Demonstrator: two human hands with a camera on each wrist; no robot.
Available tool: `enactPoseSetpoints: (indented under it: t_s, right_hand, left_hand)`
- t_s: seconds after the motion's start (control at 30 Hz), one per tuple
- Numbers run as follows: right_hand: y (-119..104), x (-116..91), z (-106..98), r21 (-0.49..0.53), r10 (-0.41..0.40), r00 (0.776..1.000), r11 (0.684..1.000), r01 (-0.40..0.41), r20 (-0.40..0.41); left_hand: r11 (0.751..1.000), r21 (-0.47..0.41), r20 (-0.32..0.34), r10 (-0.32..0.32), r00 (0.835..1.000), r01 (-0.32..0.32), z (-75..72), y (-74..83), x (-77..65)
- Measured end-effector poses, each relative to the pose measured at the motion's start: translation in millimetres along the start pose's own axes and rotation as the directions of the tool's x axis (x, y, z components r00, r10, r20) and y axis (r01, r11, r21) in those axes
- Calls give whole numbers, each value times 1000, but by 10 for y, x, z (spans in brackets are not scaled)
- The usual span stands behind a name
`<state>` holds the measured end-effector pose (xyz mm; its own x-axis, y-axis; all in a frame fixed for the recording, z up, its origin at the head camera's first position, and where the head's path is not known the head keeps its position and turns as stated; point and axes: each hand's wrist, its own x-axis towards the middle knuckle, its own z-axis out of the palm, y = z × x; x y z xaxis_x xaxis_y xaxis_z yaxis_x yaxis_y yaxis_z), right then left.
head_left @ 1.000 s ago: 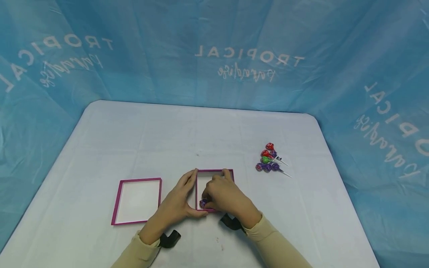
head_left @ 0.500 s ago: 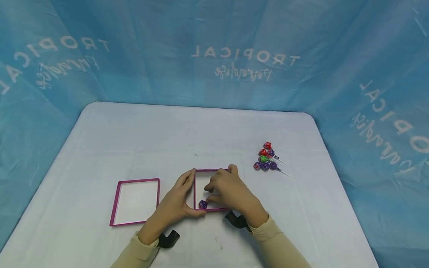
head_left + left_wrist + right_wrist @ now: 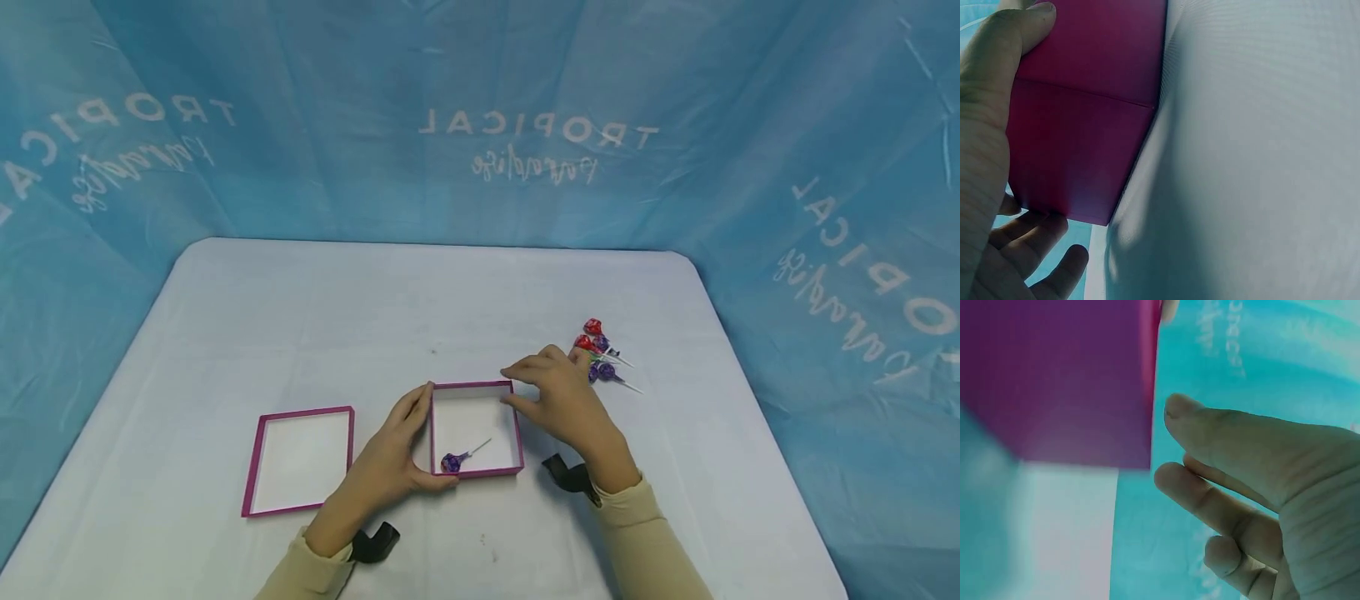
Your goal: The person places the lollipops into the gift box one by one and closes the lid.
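Observation:
In the head view a square magenta box (image 3: pixel 519 429) with a white inside stands at the near middle of the table. My left hand (image 3: pixel 390 457) grips its near left corner, thumb along the front wall and fingers on the left side. One purple-wrapped lollipop (image 3: pixel 452 462) lies inside, its white stick slanting toward the middle. Off the box's far right corner is my right hand (image 3: pixel 566 402), thumb and fingers apart with nothing between them. The right wrist view has this hand's fingertips beside the box wall (image 3: pixel 1079 387). Behind it lie several lollipops (image 3: pixel 606 372), some partly covered.
A shallow magenta-edged square tray (image 3: pixel 256 467), white inside, lies to the left, close by my left wrist. White cloth (image 3: pixel 375 317) covers the table. Blue printed curtains (image 3: pixel 480 200) hang behind and at both sides.
My right hand has let go of the purple lollipop, leaving it inside the box, and moved out to the right and away toward the lollipop pile. The left hand keeps its grip.

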<state>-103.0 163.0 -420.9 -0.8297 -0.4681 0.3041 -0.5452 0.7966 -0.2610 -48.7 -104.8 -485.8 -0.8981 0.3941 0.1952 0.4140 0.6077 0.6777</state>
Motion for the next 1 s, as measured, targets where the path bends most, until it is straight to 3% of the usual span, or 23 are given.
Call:
enactPoseSetpoints:
  t_s: [0.2, 0.5, 0.83, 1.0]
  right_hand:
    - [319, -120, -94, 14, 139, 986, 990, -138, -91]
    - [774, -398, -323, 26, 327, 925, 944, -328, -194]
    - [1044, -591, -430, 31, 493, 851, 868, -496, -181]
    - [1126, -613, -353, 22, 544, 831, 838, -545, -116]
  left_hand:
    - [1000, 0, 14, -17, 1000, 17, 0, 10, 8]
    - [1000, -20, 11, -11, 1000, 12, 7, 6, 4]
    - [1000, -28, 1, 6, 1000, -6, 7, -9, 11]
    - [999, -34, 7, 0, 1000, 0, 14, -1, 11]
